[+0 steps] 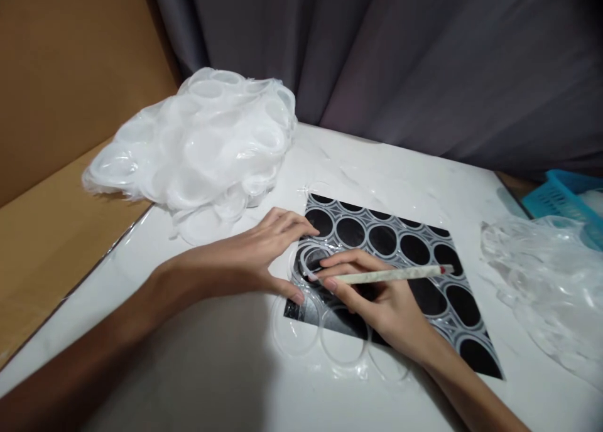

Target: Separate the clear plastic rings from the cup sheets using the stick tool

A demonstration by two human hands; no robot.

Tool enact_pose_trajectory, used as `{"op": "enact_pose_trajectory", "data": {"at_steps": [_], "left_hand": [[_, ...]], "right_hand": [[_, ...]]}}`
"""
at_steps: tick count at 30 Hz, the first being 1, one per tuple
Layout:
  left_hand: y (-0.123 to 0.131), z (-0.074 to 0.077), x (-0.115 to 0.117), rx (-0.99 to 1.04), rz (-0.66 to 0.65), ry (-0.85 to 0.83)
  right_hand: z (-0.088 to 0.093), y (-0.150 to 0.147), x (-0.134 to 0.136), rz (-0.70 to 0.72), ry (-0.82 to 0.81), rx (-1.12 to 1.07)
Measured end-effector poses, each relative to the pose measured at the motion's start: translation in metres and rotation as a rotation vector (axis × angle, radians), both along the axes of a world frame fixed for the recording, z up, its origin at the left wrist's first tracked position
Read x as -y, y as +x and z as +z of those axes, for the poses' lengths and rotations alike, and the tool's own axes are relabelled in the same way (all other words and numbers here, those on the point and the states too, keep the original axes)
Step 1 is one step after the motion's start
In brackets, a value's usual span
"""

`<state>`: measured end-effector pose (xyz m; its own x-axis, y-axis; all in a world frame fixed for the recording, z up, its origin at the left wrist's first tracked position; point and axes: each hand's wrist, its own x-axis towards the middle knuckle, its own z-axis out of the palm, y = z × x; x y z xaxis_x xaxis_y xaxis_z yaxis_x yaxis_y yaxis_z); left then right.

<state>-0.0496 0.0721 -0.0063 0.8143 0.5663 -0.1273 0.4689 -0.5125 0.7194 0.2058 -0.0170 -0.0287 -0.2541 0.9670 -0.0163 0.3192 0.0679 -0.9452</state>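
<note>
A clear plastic sheet moulded with rows of round cups [405, 243] lies over a black mat [475, 350] on a white marble-look table [188, 369]. My left hand [254, 256] rests flat on the sheet's near-left corner, fingers spread, pressing it down. My right hand [377, 300] pinches a thin white stick-like tool [400, 274] with a red mark near its far end; its near tip meets a round cup close to my left fingers.
A heap of cut-out clear round lids [202, 143] sits at the table's back left. Crumpled clear plastic scrap [551, 281] lies at the right, beside a blue basket [565, 199]. Cardboard [56, 105] stands at left; a grey curtain [424, 55] hangs behind.
</note>
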Motion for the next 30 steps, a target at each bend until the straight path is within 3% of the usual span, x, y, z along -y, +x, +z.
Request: {"op": "enact_pose_trajectory", "data": {"at_steps": [8, 11, 14, 18, 23, 27, 30], "left_hand": [[0.007, -0.011, 0.000, 0.037, -0.075, 0.040], [0.006, -0.013, -0.001, 0.026, -0.086, 0.042], [0.006, -0.012, 0.000, 0.003, -0.091, 0.043], [0.007, -0.007, 0.002, -0.039, -0.084, 0.022], [0.006, -0.008, 0.001, -0.028, -0.082, 0.003], [0.003, -0.010, 0.001, -0.002, -0.061, 0.001], [0.003, -0.008, 0.002, -0.026, -0.076, -0.005]], "right_hand": [[-0.002, -0.001, 0.001, 0.030, 0.080, 0.083], [-0.005, 0.000, 0.007, 0.161, 0.357, 0.202], [-0.004, 0.000, 0.016, 0.321, 0.712, 0.498], [0.004, -0.005, 0.021, 0.363, 0.856, 0.791], [0.002, -0.008, 0.015, 0.306, 0.811, 0.699], [0.004, -0.009, 0.007, 0.232, 0.538, 0.350], [0.009, -0.009, 0.005, 0.204, 0.410, 0.233]]}}
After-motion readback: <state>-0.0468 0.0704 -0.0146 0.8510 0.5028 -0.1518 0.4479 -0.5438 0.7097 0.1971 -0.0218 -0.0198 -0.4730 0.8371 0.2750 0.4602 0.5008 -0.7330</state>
